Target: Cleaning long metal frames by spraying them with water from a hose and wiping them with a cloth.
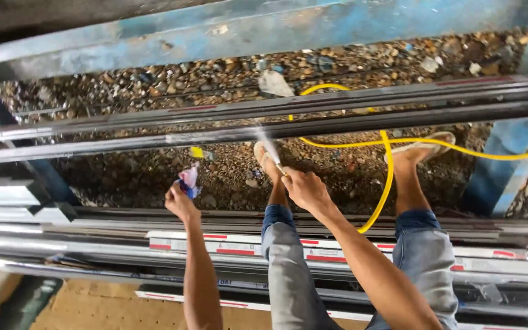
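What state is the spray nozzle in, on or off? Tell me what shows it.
On. A pale jet leaves the nozzle held in the right hand and reaches toward the long metal bars.

— What is staying out of sight here?
— The yellow hose [387,183] is running off the right edge and passing behind the right arm, and the right hand [304,189] is covering whatever nozzle is spraying.
— And the left hand [179,201]?
— It is clutching something crumpled (pink and blue), too blurred to identify.
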